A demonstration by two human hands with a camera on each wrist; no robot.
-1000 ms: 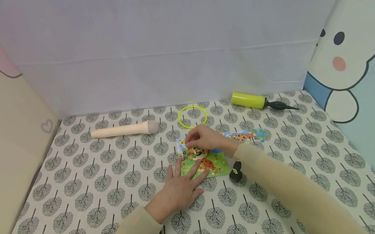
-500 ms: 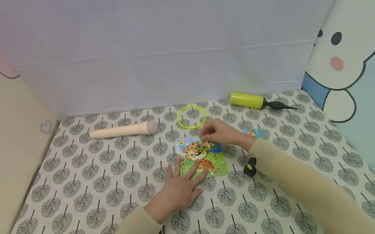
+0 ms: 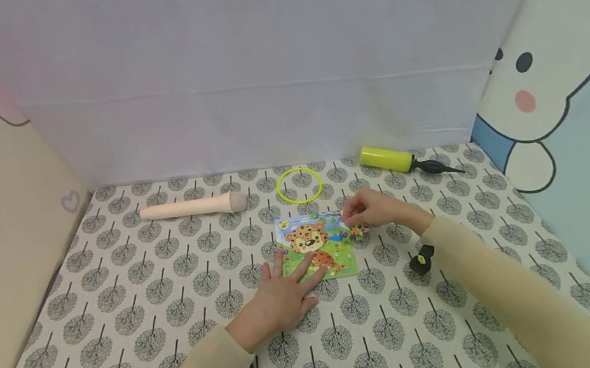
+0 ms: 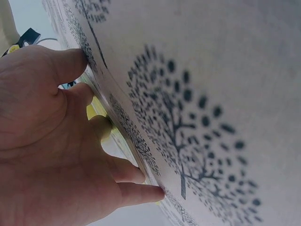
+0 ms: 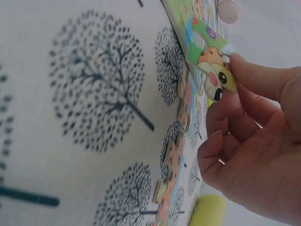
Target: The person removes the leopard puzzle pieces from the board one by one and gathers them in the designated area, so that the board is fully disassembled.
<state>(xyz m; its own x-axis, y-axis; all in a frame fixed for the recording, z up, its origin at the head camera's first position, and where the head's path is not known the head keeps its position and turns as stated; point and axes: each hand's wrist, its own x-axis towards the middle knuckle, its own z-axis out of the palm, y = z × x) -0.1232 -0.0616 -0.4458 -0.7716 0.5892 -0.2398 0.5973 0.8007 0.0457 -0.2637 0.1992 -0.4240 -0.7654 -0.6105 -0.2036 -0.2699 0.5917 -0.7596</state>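
A flat picture board [image 3: 349, 260] printed with a cartoon leopard on green grass lies on the patterned cloth. My left hand [image 3: 284, 298] rests with spread fingers on its lower left part. Just off the board's right edge, my right hand [image 3: 378, 207] pinches a jigsaw puzzle piece [image 3: 361, 231] between thumb and fingers. In the right wrist view, the puzzle piece [image 5: 214, 77] shows an eye and part of a spotted face, held tilted near the board's edge. Beyond it lie several loose puzzle pieces [image 5: 173, 162], which my right hand hides in the head view.
Behind the board lies a thin yellow ring [image 3: 280, 193]. A pale cylindrical stick [image 3: 189, 208] lies at the back left. At the back right is a yellow hand pump [image 3: 386, 159] with a black nozzle. A black device [image 3: 421, 259] sits at my right wrist.
My right hand has moved right, from over the board's upper left to beyond its right edge, carrying the puzzle piece. The leopard's face on the board is now uncovered. My left hand stays put.
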